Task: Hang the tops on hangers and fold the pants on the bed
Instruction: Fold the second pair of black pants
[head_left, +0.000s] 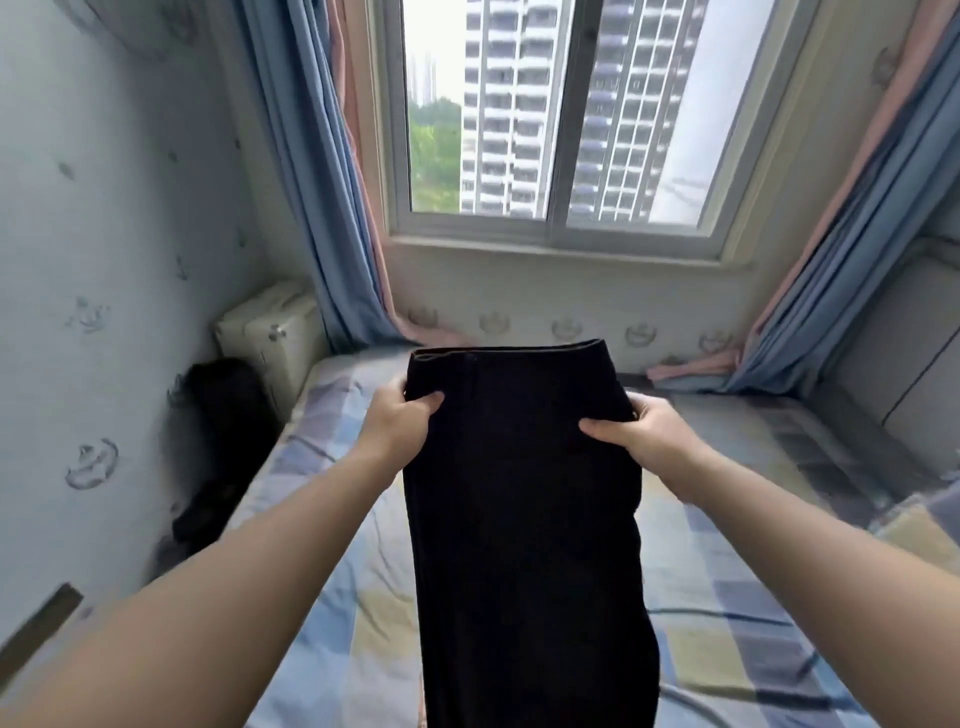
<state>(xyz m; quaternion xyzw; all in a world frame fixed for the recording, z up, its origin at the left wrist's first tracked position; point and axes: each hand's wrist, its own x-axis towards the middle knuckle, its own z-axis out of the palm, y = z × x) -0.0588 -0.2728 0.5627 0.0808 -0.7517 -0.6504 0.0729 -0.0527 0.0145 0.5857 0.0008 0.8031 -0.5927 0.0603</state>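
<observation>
A window (561, 119) is filling the upper centre of the frame, with blue and pink curtains (322, 182) hanging at either side. A dark bundle (218, 431) is lying at the left edge against the wall, below a cream box (270, 332). Both arms are reaching forward from the lower corners. The left hand (400, 421) and right hand (634, 431) are each gripping a side edge of the black pants (524, 493), thumbs pressing into the front, just under the waistband. The pants are hanging at centre frame, over the checked bed (727, 597).
</observation>
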